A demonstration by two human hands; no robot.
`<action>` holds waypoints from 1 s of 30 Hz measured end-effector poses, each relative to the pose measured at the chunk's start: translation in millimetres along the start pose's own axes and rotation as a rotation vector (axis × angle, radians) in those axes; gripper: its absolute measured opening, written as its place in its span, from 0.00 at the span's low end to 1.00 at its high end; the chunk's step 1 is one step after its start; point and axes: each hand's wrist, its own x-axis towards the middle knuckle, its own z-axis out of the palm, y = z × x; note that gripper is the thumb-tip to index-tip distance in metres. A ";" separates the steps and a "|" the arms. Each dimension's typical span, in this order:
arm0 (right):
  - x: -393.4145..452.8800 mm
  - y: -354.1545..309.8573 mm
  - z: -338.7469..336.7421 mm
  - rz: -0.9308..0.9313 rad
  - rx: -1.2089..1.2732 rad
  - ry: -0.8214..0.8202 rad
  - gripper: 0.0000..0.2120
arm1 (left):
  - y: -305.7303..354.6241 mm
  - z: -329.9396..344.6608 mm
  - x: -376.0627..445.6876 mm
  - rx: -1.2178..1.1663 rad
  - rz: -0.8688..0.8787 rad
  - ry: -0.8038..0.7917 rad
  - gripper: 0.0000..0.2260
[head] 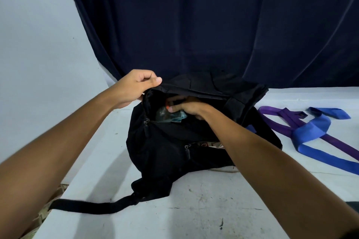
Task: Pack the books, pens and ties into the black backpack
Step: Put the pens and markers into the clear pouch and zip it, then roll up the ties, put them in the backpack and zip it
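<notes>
The black backpack [165, 153] lies on the white table with its main compartment open toward me. My left hand [136, 87] pinches the upper flap of the opening and holds it up. My right hand [186, 107] reaches inside the opening, its fingers curled over something with an orange tip and a clear wrapping; what it is stays hard to tell. A pale teal item [171, 116], maybe a book, shows deep in the bag. A purple tie [287, 120] and a blue tie [310, 132] lie crossed on the table right of the bag.
A dark navy curtain [194, 25] hangs behind the table. The backpack's strap [87, 206] trails toward the table's left edge. A front pocket [206, 144] is partly unzipped with something printed showing. The white table [194, 209] is scuffed in front.
</notes>
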 end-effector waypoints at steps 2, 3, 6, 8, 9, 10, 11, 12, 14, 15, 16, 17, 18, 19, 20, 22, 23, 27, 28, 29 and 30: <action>0.1 -0.9 1.2 -0.021 0.000 0.007 0.22 | -0.5 -5.1 -3.8 -0.008 -0.005 0.018 0.14; -0.2 -2.4 3.5 -0.025 -0.008 0.014 0.21 | -0.2 -6.5 -5.8 -0.014 -0.010 0.024 0.14; 1.3 -5.5 11.3 -0.040 -0.030 0.050 0.20 | -1.3 -9.1 -10.3 -0.055 -0.028 0.032 0.14; 0.1 -8.8 13.2 -0.031 -0.047 0.041 0.20 | -1.3 -10.0 -12.3 -0.086 -0.046 0.028 0.13; -0.8 -10.5 13.4 -0.020 -0.060 0.031 0.19 | -0.8 -10.0 -13.2 -0.096 -0.051 0.027 0.13; -1.1 -11.2 13.7 -0.010 -0.070 0.024 0.19 | -0.8 -9.8 -13.5 -0.100 -0.054 0.027 0.13; -0.2 -11.7 14.1 -0.007 -0.082 0.021 0.19 | 0.0 -9.4 -14.1 -0.101 -0.055 0.030 0.13; 1.1 -11.7 15.0 -0.012 -0.087 0.020 0.19 | 0.2 -9.1 -14.5 -0.099 -0.055 0.034 0.13; 0.8 -12.7 17.2 -0.022 -0.086 0.023 0.19 | 1.3 -7.7 -16.0 -0.091 -0.053 0.038 0.13; 0.5 -12.7 17.7 -0.021 -0.087 0.027 0.19 | 1.9 -6.8 -17.3 -0.088 -0.052 0.042 0.13; -0.1 -12.5 17.9 -0.018 -0.087 0.032 0.20 | 1.7 -6.1 -18.1 -0.088 -0.053 0.051 0.13; -1.5 -12.1 17.6 -0.018 -0.092 0.031 0.20 | 2.2 -5.1 -19.0 -0.091 -0.055 0.062 0.13; -4.5 -12.8 18.3 -0.019 -0.103 0.029 0.21 | 2.4 -4.4 -19.6 -0.092 -0.056 0.073 0.13; -9.2 -13.6 19.3 -0.021 -0.124 0.027 0.21 | 3.0 -3.5 -20.3 -0.090 -0.056 0.079 0.12; -15.3 -14.5 20.4 -0.026 -0.147 0.031 0.20 | 3.2 -2.0 -20.6 -0.084 -0.055 0.079 0.12; -31.6 -15.9 23.6 -0.050 -0.175 0.027 0.19 | 2.7 2.2 -21.0 -0.065 -0.054 0.073 0.12; -42.5 -15.9 24.3 -0.062 -0.200 0.024 0.19 | 2.7 5.3 -20.8 -0.051 -0.050 0.072 0.12; -100.4 -11.9 17.2 -0.111 -0.463 0.028 0.16 | 2.3 17.8 -17.8 0.018 -0.034 0.090 0.14; -117.4 -11.5 11.8 -0.124 -0.494 0.013 0.15 | 2.1 20.5 -15.7 0.044 -0.028 0.090 0.13; -134.4 -12.6 5.3 -0.128 -0.491 -0.017 0.14 | 1.2 21.9 -14.2 0.079 -0.024 0.086 0.13; -152.8 -14.2 -2.6 -0.120 -0.464 -0.061 0.15 | 1.1 25.1 -11.7 0.129 -0.024 0.069 0.13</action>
